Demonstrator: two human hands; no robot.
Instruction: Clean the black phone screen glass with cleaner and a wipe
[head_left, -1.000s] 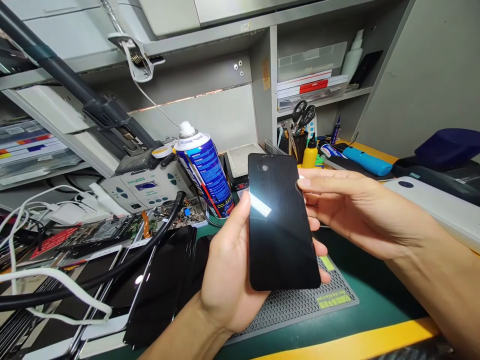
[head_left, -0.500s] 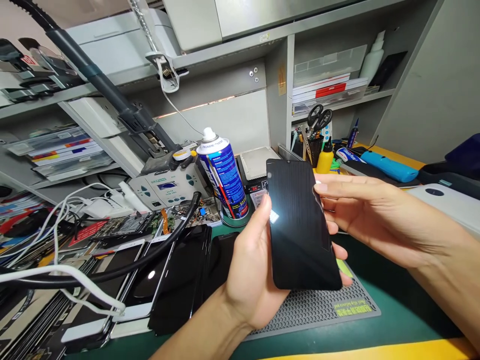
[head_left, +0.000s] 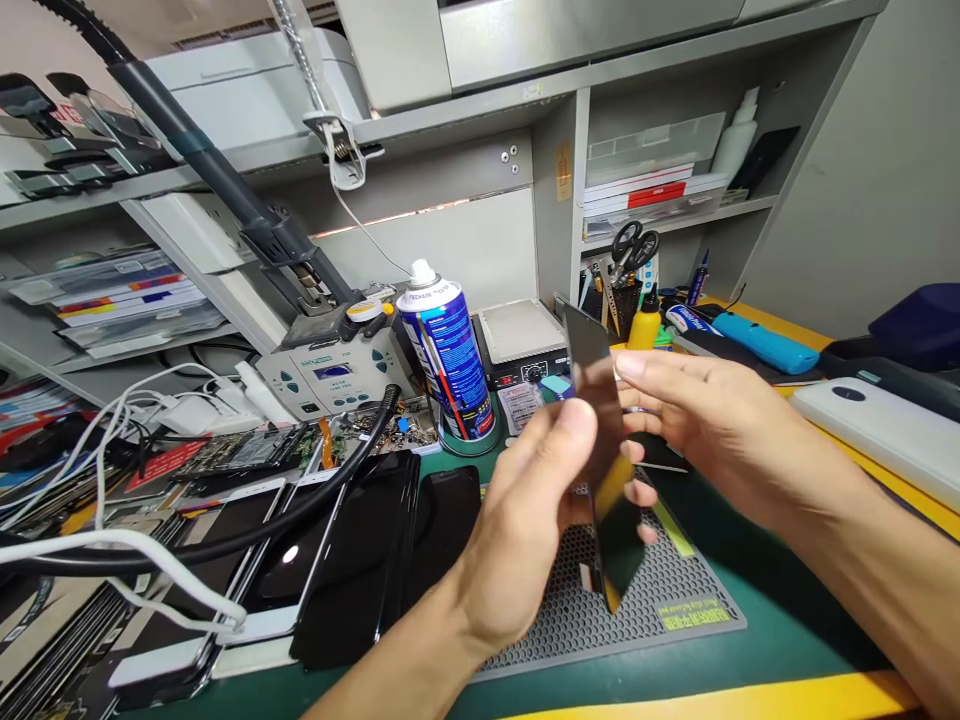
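Observation:
A thin black phone screen [head_left: 598,400] is held up above the grey honeycomb mat, turned nearly edge-on. Its glossy face catches blurred reflections, and a small tab shows near its lower end. My left hand [head_left: 517,510] is closed around it, thumb on the near face and fingertips showing past the far edge. With its fingertips, my right hand [head_left: 712,425] grips the upper right edge of the screen. The right hand's lower fingers are partly hidden behind its own palm and the screen.
Several black phone screens [head_left: 360,550] lie to the left, crossed by a black hose [head_left: 247,545] and white cables. A blue spray can [head_left: 450,360] stands behind the mat [head_left: 540,640], beside a control unit [head_left: 337,375]. A white phone-like slab [head_left: 885,430] lies at right.
The phone screen has swung from facing me to almost edge-on, its face now angled to the left. Both hands have turned with it; the view has shifted slightly.

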